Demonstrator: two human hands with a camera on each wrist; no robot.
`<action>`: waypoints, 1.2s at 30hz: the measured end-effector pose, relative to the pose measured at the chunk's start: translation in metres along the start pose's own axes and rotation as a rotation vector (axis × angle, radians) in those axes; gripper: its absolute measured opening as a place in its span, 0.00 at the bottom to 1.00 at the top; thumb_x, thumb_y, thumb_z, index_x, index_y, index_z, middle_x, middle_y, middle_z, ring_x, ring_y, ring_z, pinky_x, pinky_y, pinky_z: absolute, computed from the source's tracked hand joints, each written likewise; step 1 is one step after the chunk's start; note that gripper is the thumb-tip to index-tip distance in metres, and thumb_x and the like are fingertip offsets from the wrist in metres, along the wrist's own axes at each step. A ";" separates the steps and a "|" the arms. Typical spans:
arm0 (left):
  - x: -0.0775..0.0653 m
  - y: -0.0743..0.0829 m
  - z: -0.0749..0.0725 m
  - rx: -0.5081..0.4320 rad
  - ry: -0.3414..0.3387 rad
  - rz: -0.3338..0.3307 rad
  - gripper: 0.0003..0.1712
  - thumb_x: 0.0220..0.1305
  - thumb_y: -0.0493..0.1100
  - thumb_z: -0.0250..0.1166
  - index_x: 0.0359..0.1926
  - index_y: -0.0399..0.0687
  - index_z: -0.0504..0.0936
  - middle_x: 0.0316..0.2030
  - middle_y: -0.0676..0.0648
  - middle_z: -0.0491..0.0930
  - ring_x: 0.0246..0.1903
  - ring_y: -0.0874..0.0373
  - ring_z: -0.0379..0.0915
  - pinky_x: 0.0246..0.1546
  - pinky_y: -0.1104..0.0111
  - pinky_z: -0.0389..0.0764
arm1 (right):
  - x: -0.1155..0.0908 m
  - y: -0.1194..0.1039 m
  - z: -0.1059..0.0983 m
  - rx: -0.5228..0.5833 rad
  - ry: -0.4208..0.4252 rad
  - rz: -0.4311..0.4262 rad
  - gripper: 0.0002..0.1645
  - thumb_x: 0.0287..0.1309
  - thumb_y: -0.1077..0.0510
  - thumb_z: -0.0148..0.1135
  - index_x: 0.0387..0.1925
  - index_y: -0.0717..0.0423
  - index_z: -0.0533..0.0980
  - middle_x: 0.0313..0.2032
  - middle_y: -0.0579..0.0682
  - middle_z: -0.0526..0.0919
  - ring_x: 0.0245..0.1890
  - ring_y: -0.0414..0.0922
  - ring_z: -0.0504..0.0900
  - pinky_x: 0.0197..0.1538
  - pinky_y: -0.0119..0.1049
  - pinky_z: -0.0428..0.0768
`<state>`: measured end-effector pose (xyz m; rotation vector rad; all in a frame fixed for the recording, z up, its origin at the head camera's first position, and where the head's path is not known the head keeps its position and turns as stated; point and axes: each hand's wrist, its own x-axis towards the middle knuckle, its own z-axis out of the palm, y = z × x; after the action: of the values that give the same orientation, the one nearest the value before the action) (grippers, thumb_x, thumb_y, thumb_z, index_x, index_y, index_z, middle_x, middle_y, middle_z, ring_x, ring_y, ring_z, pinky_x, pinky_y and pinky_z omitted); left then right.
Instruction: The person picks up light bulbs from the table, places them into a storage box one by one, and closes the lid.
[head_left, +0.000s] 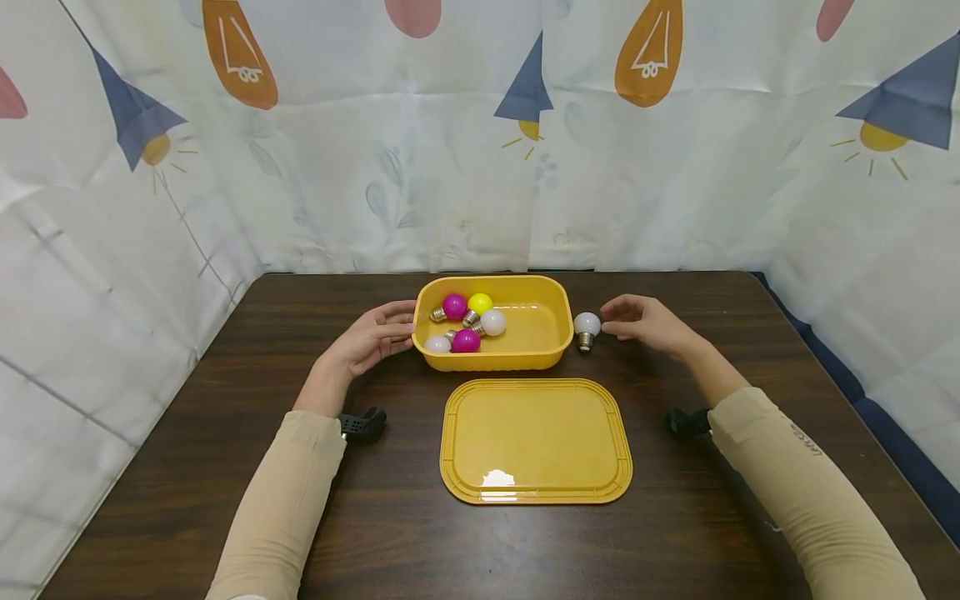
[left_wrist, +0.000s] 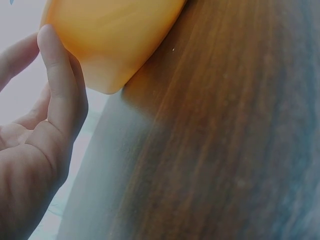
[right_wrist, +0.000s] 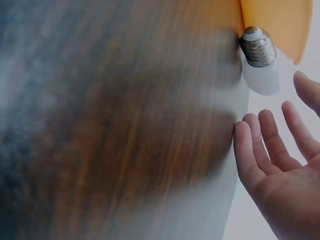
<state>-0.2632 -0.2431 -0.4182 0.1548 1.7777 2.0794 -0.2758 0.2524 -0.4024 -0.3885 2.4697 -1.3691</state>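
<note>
Loose-fingered, left hand touches box, right hand holds nothing; curtain backs brown table.

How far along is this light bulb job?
If this is packing, five bulbs already lie in the yellow box. In hand: the left fingers touch the box; the right fingers are near a white bulb, not gripping it. Probably remaining: that outside bulb and the yellow lid, lying off the box.

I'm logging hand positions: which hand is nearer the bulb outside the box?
Right. The right hand is just right of the bulb; the left hand is across the box, at its left end.
</note>
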 end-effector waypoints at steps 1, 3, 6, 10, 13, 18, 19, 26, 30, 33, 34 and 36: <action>0.000 0.000 0.000 -0.001 0.000 0.000 0.34 0.76 0.32 0.58 0.77 0.39 0.57 0.62 0.37 0.73 0.43 0.56 0.83 0.50 0.67 0.84 | 0.000 0.001 0.000 -0.001 -0.003 0.001 0.30 0.69 0.52 0.68 0.64 0.64 0.73 0.60 0.63 0.76 0.54 0.55 0.78 0.55 0.49 0.83; 0.000 0.000 -0.001 -0.003 0.000 0.002 0.34 0.76 0.32 0.59 0.77 0.39 0.57 0.62 0.37 0.72 0.44 0.56 0.82 0.50 0.66 0.84 | 0.000 0.002 0.000 -0.006 -0.008 -0.004 0.30 0.69 0.52 0.68 0.64 0.64 0.73 0.60 0.62 0.76 0.54 0.56 0.78 0.56 0.49 0.83; 0.000 0.000 -0.001 -0.006 -0.001 0.002 0.34 0.76 0.33 0.59 0.77 0.39 0.58 0.62 0.37 0.72 0.44 0.55 0.82 0.50 0.66 0.84 | 0.001 0.003 0.000 -0.010 -0.011 -0.007 0.30 0.69 0.52 0.68 0.64 0.64 0.73 0.60 0.63 0.76 0.55 0.56 0.78 0.57 0.51 0.82; 0.000 -0.001 -0.001 -0.007 -0.002 0.008 0.33 0.76 0.32 0.59 0.77 0.39 0.58 0.61 0.37 0.73 0.44 0.55 0.82 0.49 0.67 0.84 | 0.000 0.002 0.000 -0.008 -0.017 -0.008 0.29 0.69 0.53 0.69 0.64 0.63 0.74 0.60 0.63 0.76 0.55 0.57 0.78 0.57 0.52 0.81; 0.000 -0.002 -0.002 -0.002 -0.005 0.014 0.34 0.76 0.32 0.58 0.77 0.38 0.57 0.61 0.37 0.73 0.44 0.56 0.82 0.49 0.67 0.84 | -0.001 0.002 0.001 -0.008 -0.025 -0.015 0.29 0.68 0.52 0.69 0.63 0.62 0.74 0.60 0.63 0.77 0.55 0.56 0.78 0.56 0.51 0.81; 0.000 -0.001 -0.001 0.001 -0.002 0.011 0.33 0.77 0.32 0.58 0.77 0.39 0.58 0.61 0.37 0.73 0.44 0.56 0.82 0.49 0.67 0.84 | 0.000 0.001 0.003 -0.011 -0.027 -0.021 0.29 0.68 0.52 0.69 0.63 0.62 0.74 0.59 0.63 0.76 0.55 0.56 0.78 0.56 0.50 0.82; 0.000 -0.001 -0.001 0.001 -0.003 0.010 0.33 0.77 0.32 0.58 0.77 0.39 0.57 0.61 0.37 0.72 0.44 0.56 0.82 0.49 0.67 0.84 | 0.001 0.001 0.003 -0.011 -0.026 -0.020 0.29 0.68 0.52 0.69 0.63 0.62 0.74 0.59 0.62 0.76 0.55 0.56 0.78 0.56 0.49 0.82; 0.000 -0.001 0.000 -0.002 -0.005 0.008 0.33 0.77 0.32 0.57 0.77 0.39 0.57 0.61 0.37 0.73 0.43 0.56 0.83 0.49 0.67 0.84 | 0.007 0.000 0.006 -0.007 -0.022 -0.016 0.28 0.68 0.53 0.69 0.63 0.64 0.74 0.59 0.62 0.76 0.54 0.56 0.78 0.55 0.47 0.84; 0.000 -0.001 0.000 -0.004 -0.008 0.008 0.33 0.77 0.32 0.57 0.77 0.38 0.57 0.61 0.37 0.72 0.43 0.56 0.83 0.50 0.67 0.84 | 0.010 -0.002 0.007 -0.013 -0.022 -0.017 0.29 0.68 0.53 0.69 0.63 0.64 0.74 0.58 0.62 0.76 0.53 0.55 0.78 0.54 0.46 0.84; 0.000 -0.001 0.000 -0.004 -0.011 0.009 0.33 0.77 0.32 0.57 0.77 0.38 0.57 0.61 0.37 0.72 0.44 0.56 0.83 0.50 0.67 0.84 | 0.011 -0.004 0.008 -0.017 -0.029 -0.017 0.28 0.68 0.53 0.69 0.63 0.63 0.74 0.59 0.62 0.76 0.53 0.55 0.79 0.54 0.46 0.84; 0.000 -0.001 0.000 -0.005 -0.012 0.010 0.33 0.77 0.32 0.57 0.77 0.38 0.57 0.61 0.37 0.73 0.44 0.56 0.83 0.50 0.67 0.84 | 0.012 -0.005 0.009 -0.018 -0.032 -0.017 0.28 0.68 0.52 0.69 0.63 0.63 0.74 0.59 0.61 0.76 0.53 0.55 0.79 0.54 0.46 0.84; 0.000 -0.001 -0.001 -0.009 -0.013 0.012 0.33 0.77 0.31 0.57 0.77 0.38 0.57 0.61 0.37 0.73 0.44 0.56 0.83 0.50 0.67 0.84 | 0.013 -0.006 0.010 -0.024 -0.040 -0.022 0.29 0.69 0.52 0.68 0.64 0.63 0.73 0.60 0.62 0.76 0.54 0.55 0.78 0.55 0.47 0.84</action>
<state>-0.2631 -0.2437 -0.4195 0.1757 1.7639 2.0897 -0.2839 0.2371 -0.4039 -0.4448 2.4590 -1.3280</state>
